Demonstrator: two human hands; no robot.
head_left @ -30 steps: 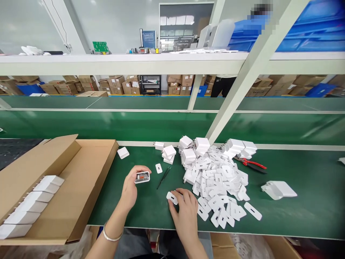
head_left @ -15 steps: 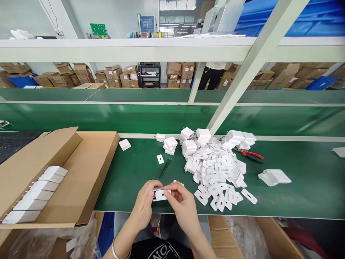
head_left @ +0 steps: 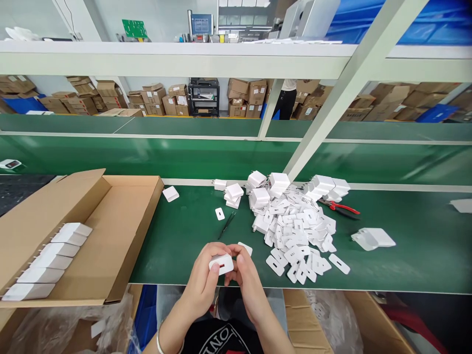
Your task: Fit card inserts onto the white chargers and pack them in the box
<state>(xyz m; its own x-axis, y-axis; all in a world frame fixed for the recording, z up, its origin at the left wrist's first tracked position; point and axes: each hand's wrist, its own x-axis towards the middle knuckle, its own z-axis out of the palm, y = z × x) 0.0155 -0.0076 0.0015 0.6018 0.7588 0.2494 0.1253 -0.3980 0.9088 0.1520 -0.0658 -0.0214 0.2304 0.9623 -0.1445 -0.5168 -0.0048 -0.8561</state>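
Note:
My left hand (head_left: 204, 279) is closed around a white charger (head_left: 225, 266), its thumb on the front face. That face is turned toward me and has a narrow dark slot; the charger's body is mostly hidden behind it. At the charger's right end is my right hand (head_left: 248, 275), fingers loosely curled and apart; whether a fingertip touches the charger is unclear. Just behind the hands lies a white piece (head_left: 246, 248), partly covered. Black tweezers (head_left: 227, 225) and a small slotted cover plate (head_left: 220, 214) are farther back on the green bench.
A heap of white cover plates (head_left: 295, 226) lies right of my hands, with chargers (head_left: 259, 197) behind. Red-handled pliers (head_left: 341, 208) and another charger (head_left: 373, 238) lie farther right. An open cardboard box (head_left: 127, 216) at left holds a row of chargers (head_left: 55, 261). A slanted post (head_left: 324, 118) rises behind.
The charger has turned so its slotted face shows toward me. My right thumb and fingers have come off that face to its right end; my left thumb now rests on it.

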